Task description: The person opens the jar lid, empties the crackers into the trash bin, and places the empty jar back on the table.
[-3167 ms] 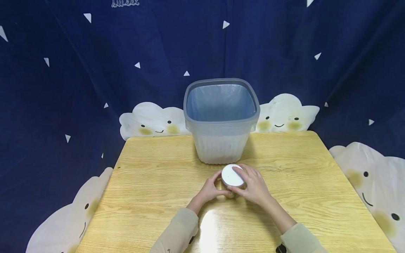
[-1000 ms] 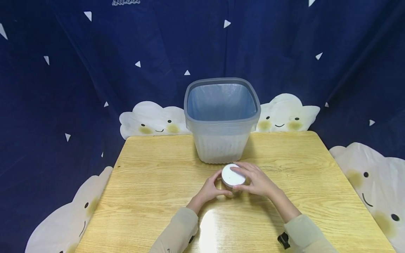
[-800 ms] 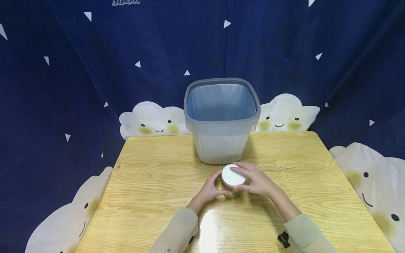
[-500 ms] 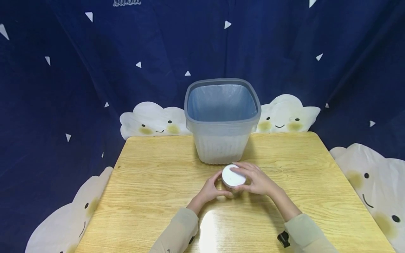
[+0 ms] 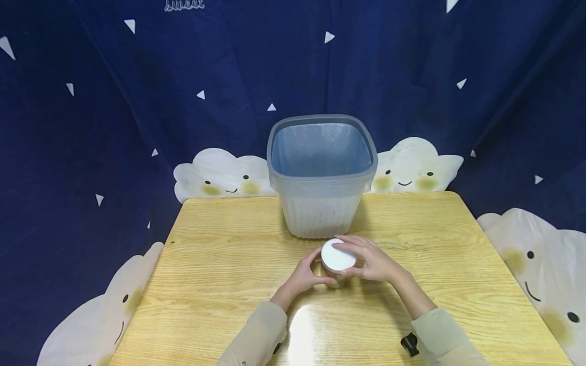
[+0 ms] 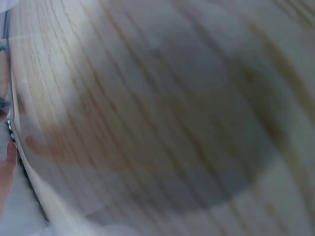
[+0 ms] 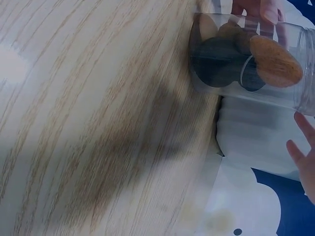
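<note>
A clear jar point(image 7: 221, 54) with a round white lid point(image 5: 338, 256) stands upright on the table, just in front of the bin. Dark and brown egg-shaped pieces point(image 7: 275, 61) show through its wall; what they are I cannot tell. My left hand point(image 5: 304, 274) grips the jar's body from the left, thumb in front. From the right, my right hand point(image 5: 373, 262) holds the lid, its thumb at the near rim and fingers over the top and far side. Mostly tabletop fills the left wrist view, with a finger point(image 6: 6, 172) at the left edge.
A tall translucent bin point(image 5: 320, 203) with a grey rim stands at the back of the wooden table point(image 5: 220, 244). Behind it hangs a dark blue curtain point(image 5: 229, 66) with white triangles and smiling clouds point(image 5: 224, 173).
Since the oldest frame my right hand has shifted slightly right and turned round the lid. Over the last second both hands and the jar stay almost still.
</note>
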`<state>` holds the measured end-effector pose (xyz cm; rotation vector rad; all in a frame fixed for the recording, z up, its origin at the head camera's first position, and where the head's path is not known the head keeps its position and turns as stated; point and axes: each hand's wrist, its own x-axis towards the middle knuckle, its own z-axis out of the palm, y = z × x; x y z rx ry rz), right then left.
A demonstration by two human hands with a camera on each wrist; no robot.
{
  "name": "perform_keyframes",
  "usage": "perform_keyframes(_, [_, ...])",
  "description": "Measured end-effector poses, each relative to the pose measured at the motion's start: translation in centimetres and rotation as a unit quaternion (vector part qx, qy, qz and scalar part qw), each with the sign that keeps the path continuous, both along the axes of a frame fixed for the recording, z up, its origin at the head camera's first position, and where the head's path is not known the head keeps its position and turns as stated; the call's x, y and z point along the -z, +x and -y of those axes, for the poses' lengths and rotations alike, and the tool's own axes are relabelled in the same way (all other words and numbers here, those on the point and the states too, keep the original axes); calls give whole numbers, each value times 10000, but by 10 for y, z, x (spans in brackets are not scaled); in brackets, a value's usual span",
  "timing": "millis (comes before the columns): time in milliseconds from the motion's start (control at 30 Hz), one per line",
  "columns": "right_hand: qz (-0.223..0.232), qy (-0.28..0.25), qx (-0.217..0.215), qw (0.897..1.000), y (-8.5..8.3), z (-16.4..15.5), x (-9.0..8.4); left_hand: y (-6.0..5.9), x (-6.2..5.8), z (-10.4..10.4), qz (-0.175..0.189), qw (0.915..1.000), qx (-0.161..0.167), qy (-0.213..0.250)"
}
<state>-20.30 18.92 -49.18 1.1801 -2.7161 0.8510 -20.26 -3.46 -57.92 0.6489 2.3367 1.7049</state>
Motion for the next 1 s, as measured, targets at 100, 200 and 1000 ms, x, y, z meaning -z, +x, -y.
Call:
perform_keyframes(100, [28,-9,-44,10000,0,0,0,0,0,0,0,10000,-6,-10])
perform_keyframes(200, [50,-33,-105,9999,-1,-1,0,1,0,0,-3,10000,-33,-35])
perform_keyframes(1000, [143,-184,-368,9990,-1,1,0,1,-1,0,2,10000,-23,-43])
